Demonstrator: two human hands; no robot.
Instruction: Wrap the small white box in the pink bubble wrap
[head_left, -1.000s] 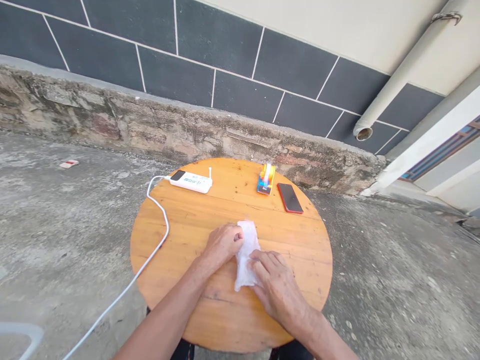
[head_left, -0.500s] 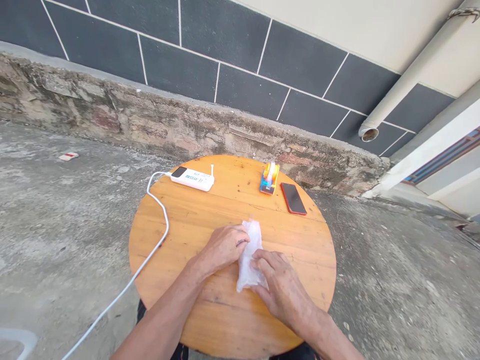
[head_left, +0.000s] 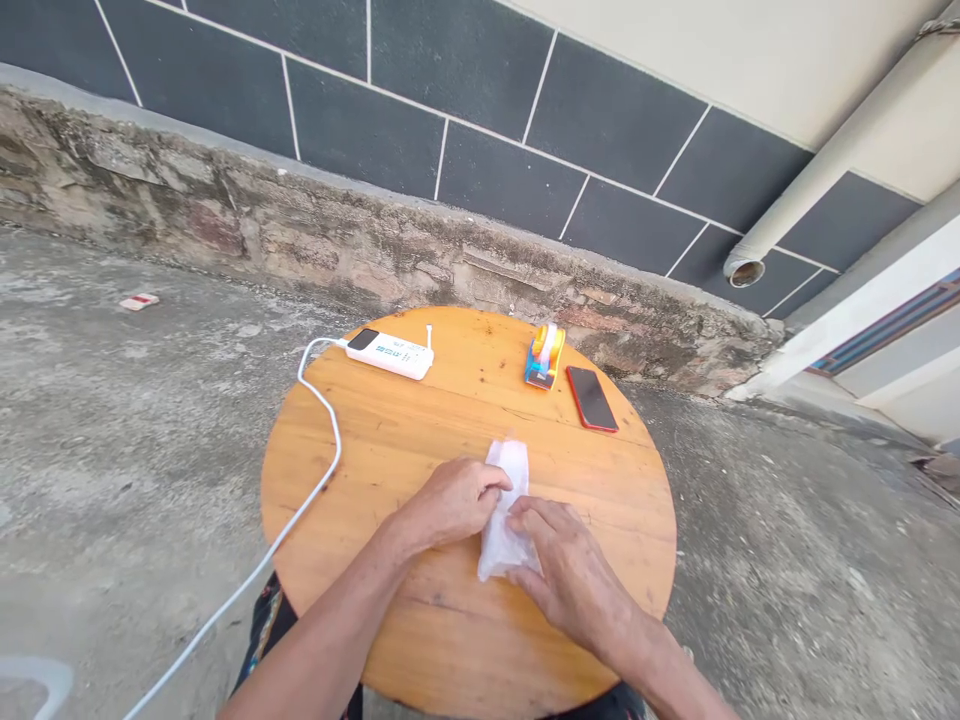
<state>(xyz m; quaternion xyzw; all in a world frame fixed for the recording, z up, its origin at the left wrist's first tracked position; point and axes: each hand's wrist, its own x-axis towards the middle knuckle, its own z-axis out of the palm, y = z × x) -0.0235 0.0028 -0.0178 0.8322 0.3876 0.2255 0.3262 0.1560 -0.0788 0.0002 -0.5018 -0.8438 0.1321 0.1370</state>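
Observation:
A whitish, translucent wrapped packet (head_left: 504, 545) lies lengthwise on the round wooden table (head_left: 450, 640). My left hand (head_left: 459, 500) is closed on its left edge, with the thumb over the upper part and the fingers curled. On the lower right side, my right hand (head_left: 562, 560) grips the packet between thumb and bent fingers. What is inside the wrapping cannot be made out.
A white power bank-like device (head_left: 390, 353) with a white cable (head_left: 328, 470) sits at the table's back left. A yellow and blue tape dispenser (head_left: 544, 357) and a red-edged phone (head_left: 592, 398) are at the back right. Behind stands a stone-based wall (head_left: 337, 240).
My left thumb has shifted slightly right across the packet. My right hand keeps nearly the same grip. The view has moved a little.

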